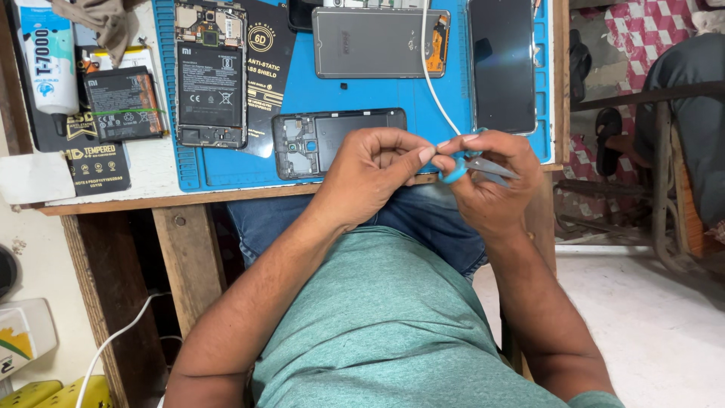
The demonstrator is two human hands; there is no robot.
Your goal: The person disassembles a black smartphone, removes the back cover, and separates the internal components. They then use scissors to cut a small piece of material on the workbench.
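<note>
My right hand [491, 181] grips small scissors with blue handles [464, 166], blades pointing right. My left hand [370, 170] pinches the end of a thin white cable [434, 83] at the fingertips, touching the right hand just in front of the table edge. The cable runs up across the blue work mat [302, 94]. Just behind my hands lies a black phone frame [336, 140] with its insides exposed.
On the mat lie an opened phone with its battery showing [211, 75], a grey back cover [374, 41] and a dark phone screen [502, 64]. A loose battery [121, 102] and a glue tube [49, 60] sit left. A seated person's leg [695, 113] is at right.
</note>
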